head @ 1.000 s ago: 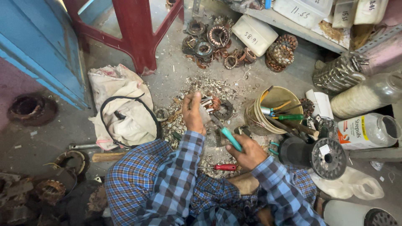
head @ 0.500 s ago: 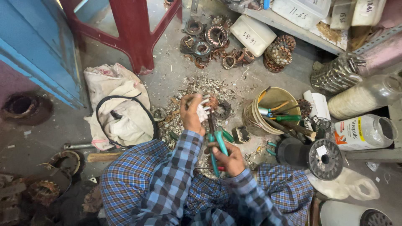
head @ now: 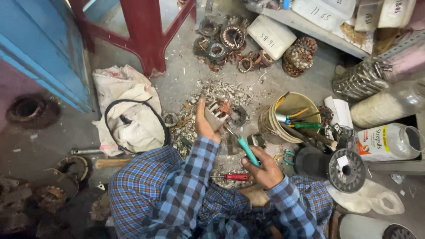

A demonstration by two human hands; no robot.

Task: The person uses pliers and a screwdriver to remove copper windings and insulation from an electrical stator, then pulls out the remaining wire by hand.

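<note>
My left hand grips a small metal motor stator with reddish copper windings, holding it up over a heap of scrap. My right hand is closed on a teal-handled tool, whose metal tip points at the stator just below my left hand. Both sleeves are blue plaid. A red-handled screwdriver lies on the floor between my arms.
A yellow bucket with several tools stands to the right, beside a black wire spool and plastic jars. A white sack with a black ring lies left. More stators sit by a red stool leg.
My left hand has stayed raised with the stator while my right hand brought the teal-handled tool up to it, its tip now reaching the stator; the view shifted slightly.
</note>
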